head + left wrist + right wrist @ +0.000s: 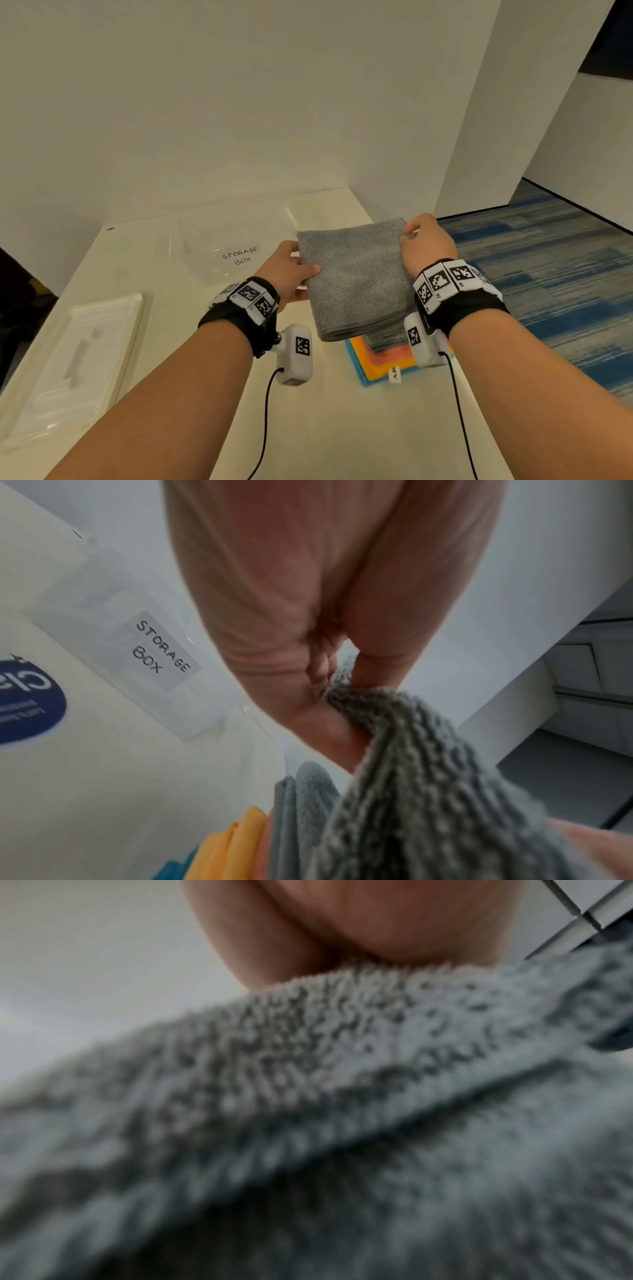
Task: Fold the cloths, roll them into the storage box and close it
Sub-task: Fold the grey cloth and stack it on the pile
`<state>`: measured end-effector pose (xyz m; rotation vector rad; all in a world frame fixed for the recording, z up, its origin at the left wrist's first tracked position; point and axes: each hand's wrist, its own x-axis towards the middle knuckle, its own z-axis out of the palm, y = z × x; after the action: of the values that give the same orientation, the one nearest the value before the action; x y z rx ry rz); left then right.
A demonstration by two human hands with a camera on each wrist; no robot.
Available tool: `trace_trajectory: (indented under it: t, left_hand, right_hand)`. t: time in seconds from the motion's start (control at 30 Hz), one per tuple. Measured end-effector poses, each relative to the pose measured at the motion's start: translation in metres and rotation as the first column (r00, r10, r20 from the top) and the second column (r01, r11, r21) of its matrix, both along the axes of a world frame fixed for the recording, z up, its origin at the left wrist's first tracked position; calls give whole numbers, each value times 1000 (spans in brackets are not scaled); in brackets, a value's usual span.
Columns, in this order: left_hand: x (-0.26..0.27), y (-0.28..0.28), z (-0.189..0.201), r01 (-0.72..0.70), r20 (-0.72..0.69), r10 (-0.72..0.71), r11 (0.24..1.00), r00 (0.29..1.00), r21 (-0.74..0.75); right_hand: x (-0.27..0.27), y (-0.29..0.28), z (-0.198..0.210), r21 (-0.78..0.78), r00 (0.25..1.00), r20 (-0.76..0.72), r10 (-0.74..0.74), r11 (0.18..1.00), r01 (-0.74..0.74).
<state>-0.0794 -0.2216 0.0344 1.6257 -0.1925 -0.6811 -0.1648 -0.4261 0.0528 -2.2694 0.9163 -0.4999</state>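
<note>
Grey cloth (pixel 356 274), folded, held in the air between both hands above the pile (pixel 380 356); long axis runs away from the person. Left hand (pixel 291 270) pinches its left edge, thumb on top; right hand (pixel 428 240) grips the far right corner. Storage box (pixel 219 253) lies open, left of the cloth, nearer the left hand. Lid (pixel 75 363): one, further left, near edge. Pile shows one more grey, plus orange, yellow and blue layers; exact count unclear.

The storage box (pixel 219 253) sits behind the lid (pixel 73 363), cloth stack (pixel 380 359) right.
</note>
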Motion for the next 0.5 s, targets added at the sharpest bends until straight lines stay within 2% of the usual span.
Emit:
trace_trajectory:
  t: [0.2,0.3,0.4,0.5]
  left_hand:
    - [-2,-42,-4,-16,-94,14,1000,995,-20]
    - [-1,-53,-8,-12,-212,7,1000,977,-23]
    - [3,-52,-12,90,-245,-68,993,967,81]
    - [4,-51,-14,205,-243,-152,956,958,210]
  right_hand:
    - [1,-38,11,-107,958,-285,28,992,-61]
    - [-2,-46,2,-211,952,-289,-103,977,42]
    - [-4,-52,-11,-181,916,-377,-133,981,68]
    - [0,-62,-25,-109,863,-505,-31,994,-28]
